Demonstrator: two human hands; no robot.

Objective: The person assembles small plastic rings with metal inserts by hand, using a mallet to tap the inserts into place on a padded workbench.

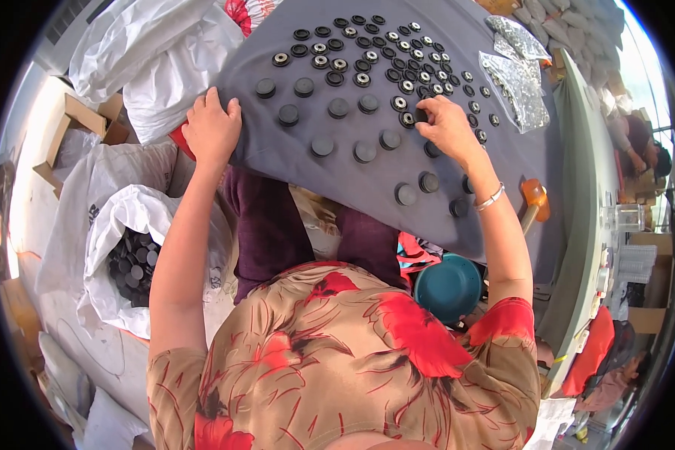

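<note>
My right hand [448, 129] pinches a small black round cap [421, 116] between thumb and fingers, just above the cloth-covered table. Right beside it lies a black ring with a silver centre [406, 120]. Resting on the table's left edge, my left hand [213, 129] has its fingers stretched out and holds nothing. Plain black caps [364, 151] lie spaced apart over the near half of the grey cloth [277, 169]. Farther back, many black rings [335, 77] are spread out, some with bright metal centres and some with dark ones.
An orange-headed mallet [534, 192] and clear bags of metal parts [521, 90] lie on the right. Below the table's near edge is a teal basin [448, 288]. A white sack [101, 259] of black caps stands at left. Other people [637, 146] are at far right.
</note>
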